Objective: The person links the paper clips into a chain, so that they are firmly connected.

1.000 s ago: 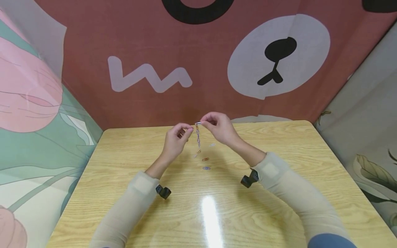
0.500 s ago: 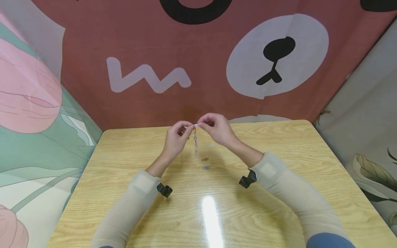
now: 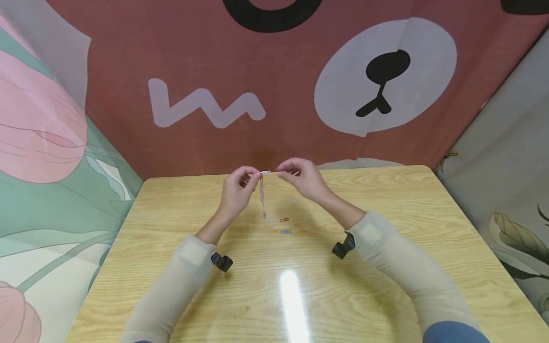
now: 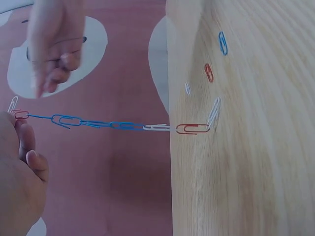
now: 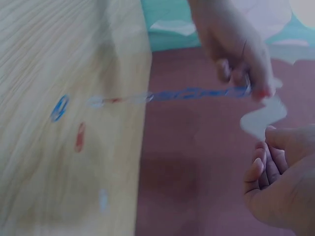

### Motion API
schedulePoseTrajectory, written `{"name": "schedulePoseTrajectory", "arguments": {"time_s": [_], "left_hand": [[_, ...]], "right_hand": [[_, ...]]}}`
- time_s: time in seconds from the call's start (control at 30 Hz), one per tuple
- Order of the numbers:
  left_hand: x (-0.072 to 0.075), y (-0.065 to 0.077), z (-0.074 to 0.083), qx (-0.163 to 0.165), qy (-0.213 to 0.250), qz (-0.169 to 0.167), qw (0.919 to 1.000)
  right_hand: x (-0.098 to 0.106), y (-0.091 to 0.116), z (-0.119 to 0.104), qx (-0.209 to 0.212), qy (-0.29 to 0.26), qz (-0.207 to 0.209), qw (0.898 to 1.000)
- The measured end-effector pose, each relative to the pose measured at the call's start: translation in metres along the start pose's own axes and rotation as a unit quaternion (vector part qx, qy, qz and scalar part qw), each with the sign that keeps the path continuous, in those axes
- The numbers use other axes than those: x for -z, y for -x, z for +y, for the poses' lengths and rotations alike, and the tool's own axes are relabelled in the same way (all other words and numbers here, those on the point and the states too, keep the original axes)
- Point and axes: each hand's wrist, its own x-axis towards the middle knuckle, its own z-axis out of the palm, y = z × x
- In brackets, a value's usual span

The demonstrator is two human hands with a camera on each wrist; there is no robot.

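In the head view my left hand (image 3: 235,190) pinches the upper end of a paper clip chain (image 3: 262,193) between thumb and forefinger. A white paper clip (image 4: 13,103) sticks up at those fingertips, joined to a red one. Below them the chain (image 4: 113,125) runs through blue, white and red clips to a white clip that reaches the tabletop. My right hand (image 3: 306,178) hovers just right of the white top clip, apart from it. Its thumb and forefinger (image 5: 275,135) show nothing between them, and its other fingers are loosely bent.
Loose on the wooden table (image 3: 171,228) lie a red paper clip (image 3: 284,219), a blue paper clip (image 3: 285,232) and a white paper clip (image 3: 294,199). A printed red cloth (image 3: 206,147) hangs directly behind the table's far edge.
Both hands met at the white top clip, then parted. My right hand has let go of that clip. My left hand has shifted left with the chain, whose lower end hangs further left.
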Motion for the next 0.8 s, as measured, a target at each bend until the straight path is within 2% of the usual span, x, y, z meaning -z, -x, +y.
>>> {"name": "schedulePoseTrajectory", "arguments": {"time_s": [0.23, 0.5, 0.8], "left_hand": [[0.007, 0.001, -0.003, 0.005, -0.006, 0.000, 1.0000], [0.011, 0.006, -0.005, 0.006, -0.013, -0.002, 0.9999], [0.015, 0.008, -0.008, 0.006, -0.013, 0.001, 0.9999]], "right_hand": [[0.004, 0.001, 0.040, -0.045, 0.015, -0.009, 0.999], [-0.002, 0.008, 0.084, -0.083, 0.024, -0.035, 0.996], [-0.007, 0.015, 0.108, -0.117, 0.027, -0.045, 0.992]]}}
